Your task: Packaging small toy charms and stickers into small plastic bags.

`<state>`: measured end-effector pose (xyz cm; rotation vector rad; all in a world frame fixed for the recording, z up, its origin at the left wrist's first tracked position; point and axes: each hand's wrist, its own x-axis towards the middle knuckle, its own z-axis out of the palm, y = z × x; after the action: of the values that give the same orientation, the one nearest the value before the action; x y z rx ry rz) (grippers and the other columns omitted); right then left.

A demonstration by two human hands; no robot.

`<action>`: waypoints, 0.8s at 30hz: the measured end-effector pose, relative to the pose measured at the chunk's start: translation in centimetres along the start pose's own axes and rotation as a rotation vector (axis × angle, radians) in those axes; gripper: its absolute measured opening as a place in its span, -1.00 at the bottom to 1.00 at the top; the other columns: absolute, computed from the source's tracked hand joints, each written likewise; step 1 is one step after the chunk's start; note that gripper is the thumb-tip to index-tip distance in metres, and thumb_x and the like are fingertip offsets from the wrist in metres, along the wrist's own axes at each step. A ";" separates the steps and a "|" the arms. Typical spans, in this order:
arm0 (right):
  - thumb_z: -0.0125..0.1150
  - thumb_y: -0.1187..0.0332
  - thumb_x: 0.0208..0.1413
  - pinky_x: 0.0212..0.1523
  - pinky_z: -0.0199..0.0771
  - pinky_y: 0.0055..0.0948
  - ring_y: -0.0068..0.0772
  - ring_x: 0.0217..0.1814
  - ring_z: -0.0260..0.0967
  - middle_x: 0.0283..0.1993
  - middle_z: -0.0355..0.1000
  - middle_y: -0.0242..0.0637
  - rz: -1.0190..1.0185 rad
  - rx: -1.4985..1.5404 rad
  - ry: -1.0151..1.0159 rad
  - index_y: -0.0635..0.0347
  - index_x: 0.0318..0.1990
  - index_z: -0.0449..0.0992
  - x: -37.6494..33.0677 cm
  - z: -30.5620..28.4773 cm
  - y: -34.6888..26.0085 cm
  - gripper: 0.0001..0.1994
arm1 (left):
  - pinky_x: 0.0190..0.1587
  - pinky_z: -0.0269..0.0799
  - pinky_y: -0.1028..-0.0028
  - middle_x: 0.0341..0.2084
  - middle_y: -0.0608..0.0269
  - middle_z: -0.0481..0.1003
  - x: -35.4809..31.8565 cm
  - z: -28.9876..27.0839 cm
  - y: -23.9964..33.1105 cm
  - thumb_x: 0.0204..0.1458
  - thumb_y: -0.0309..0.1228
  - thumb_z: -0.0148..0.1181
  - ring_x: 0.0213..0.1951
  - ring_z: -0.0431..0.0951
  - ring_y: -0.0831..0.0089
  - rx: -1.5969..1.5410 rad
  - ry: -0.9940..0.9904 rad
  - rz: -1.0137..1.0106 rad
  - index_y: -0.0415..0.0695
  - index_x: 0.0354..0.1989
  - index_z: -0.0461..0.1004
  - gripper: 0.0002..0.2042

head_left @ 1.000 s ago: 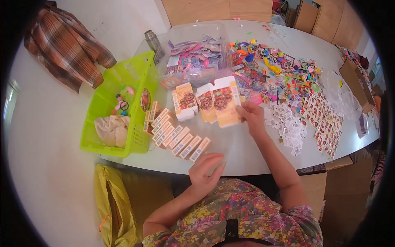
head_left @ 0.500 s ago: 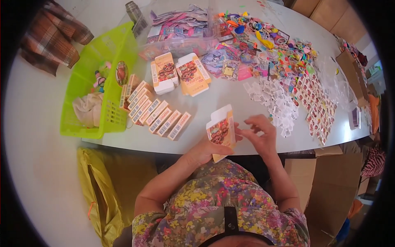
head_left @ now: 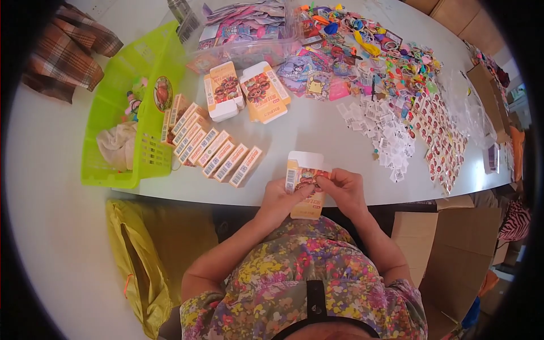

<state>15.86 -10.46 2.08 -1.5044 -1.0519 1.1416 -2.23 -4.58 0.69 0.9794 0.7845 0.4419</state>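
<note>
1. In the head view, the person's left hand (head_left: 279, 198) is at the near edge of the surface (head_left: 306, 127), its fingers clamped on the left side of an orange-and-white carton (head_left: 307, 211).
2. The right hand (head_left: 347, 190) has its fingers together on the right side of this same carton, with the thumb on the printed face. The carton's white top flap points to the far side.
3. To the left stands a slanting row of narrow boxes (head_left: 218, 160), next to a green basket (head_left: 154, 133).
4. Farther, two groups of similar cartons (head_left: 264, 93) lie before a clear bin (head_left: 249, 55), which holds purple packets (head_left: 249, 29).
5. On the right are colourful trinkets (head_left: 399, 68), and nearer, white labels (head_left: 388, 139) beside sticker sheets (head_left: 439, 141).
</note>
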 end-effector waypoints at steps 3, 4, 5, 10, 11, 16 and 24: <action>0.24 0.49 0.10 -0.33 0.41 -0.66 -0.73 -0.36 0.41 -0.41 0.54 -0.38 0.081 0.128 -0.007 0.33 -0.34 0.56 0.2 -0.2 0.8 -0.93 | -0.16 0.52 0.50 -0.12 0.18 0.43 -0.3 1.1 -0.9 0.02 -0.61 0.25 -0.13 0.53 0.49 0.102 0.178 0.420 -0.23 0.28 0.07 -0.35; 0.24 0.51 0.09 -0.32 0.44 -0.64 -0.70 -0.34 0.43 -0.38 0.55 -0.35 0.055 0.167 0.033 0.34 -0.28 0.54 0.0 0.0 0.6 -0.92 | -0.16 0.52 0.50 -0.12 0.18 0.43 -0.5 1.3 -0.9 0.02 -0.61 0.25 -0.13 0.53 0.49 0.096 0.177 0.419 -0.23 0.28 0.07 -0.35; 0.24 0.54 0.08 -0.30 0.46 -0.61 -0.66 -0.32 0.45 -0.34 0.55 -0.33 0.030 0.206 0.073 0.35 -0.21 0.52 -0.1 0.1 0.5 -0.88 | -0.15 0.52 0.51 -0.15 0.19 0.43 -1.1 1.9 0.0 -0.01 -0.65 0.25 -0.15 0.53 0.49 0.086 0.238 0.405 -0.23 0.28 0.05 -0.32; 0.24 0.56 0.08 -0.24 0.52 -0.59 -0.59 -0.23 0.49 -0.24 0.54 -0.25 -0.124 0.208 0.120 0.37 -0.03 0.46 -1.2 0.4 1.6 -0.72 | -0.17 0.52 0.53 -0.14 0.16 0.40 -1.2 2.0 -0.7 0.00 -0.67 0.23 -0.20 0.53 0.51 0.118 0.164 0.434 -0.22 0.24 0.09 -0.38; 0.24 0.57 0.08 -0.23 0.52 -0.59 -0.56 -0.19 0.49 -0.20 0.54 -0.22 -0.212 0.242 0.119 0.38 0.00 0.45 -1.4 0.6 2.0 -0.69 | -0.18 0.51 0.53 -0.10 0.15 0.38 -1.4 1.6 -0.8 0.01 -0.66 0.22 -0.21 0.53 0.53 0.176 0.120 0.422 -0.22 0.22 0.10 -0.40; 0.21 0.55 0.10 -0.24 0.47 -0.55 -0.56 -0.21 0.45 -0.21 0.52 -0.29 -0.087 0.295 -0.033 0.35 -0.12 0.51 -1.1 -1.8 3.0 -0.81 | -0.20 0.45 0.55 -0.09 0.16 0.37 -1.8 0.8 -1.0 0.06 -0.64 0.17 -0.25 0.50 0.59 0.288 -0.037 0.308 -0.22 0.15 0.21 -0.54; 0.23 0.50 0.07 -0.26 0.41 -0.53 -0.52 -0.30 0.42 -0.31 0.51 -0.27 -0.284 -0.187 -0.034 0.32 -0.30 0.57 -1.1 -2.0 1.1 -0.92 | -0.20 0.44 0.60 -0.26 0.30 0.44 -0.9 1.8 -0.6 0.10 -0.57 0.18 -0.25 0.47 0.64 0.247 0.142 0.390 -0.23 -0.17 0.43 -0.86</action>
<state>17.67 -12.10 1.45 -1.4256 -1.3785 0.8911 -1.42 -6.50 1.07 1.3515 0.7882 0.7715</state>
